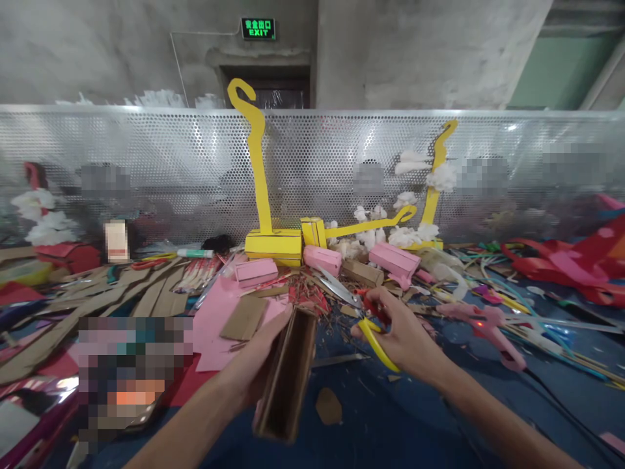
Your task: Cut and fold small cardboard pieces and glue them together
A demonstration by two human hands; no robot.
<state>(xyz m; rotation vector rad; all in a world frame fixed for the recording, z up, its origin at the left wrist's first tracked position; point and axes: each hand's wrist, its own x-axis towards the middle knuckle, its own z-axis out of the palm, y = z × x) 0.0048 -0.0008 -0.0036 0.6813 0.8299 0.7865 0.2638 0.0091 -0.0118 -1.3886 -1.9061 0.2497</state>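
A long, open-ended brown cardboard box is gripped along its left side by my left hand, its hollow inside facing me. My right hand is closed around scissors with one yellow and one red handle. Their blades are parted and point up and left, apart from the box. Just beyond both hands lie pink paper-covered blocks and a plain brown cardboard block. Left of the box, a flat cardboard piece rests on pink paper.
A pink glue gun with a lit red light lies at right, its cord trailing forward. Yellow swan-like cardboard shapes stand at the back before a perforated metal panel. Cardboard strips crowd the left; a cardboard scrap lies in front.
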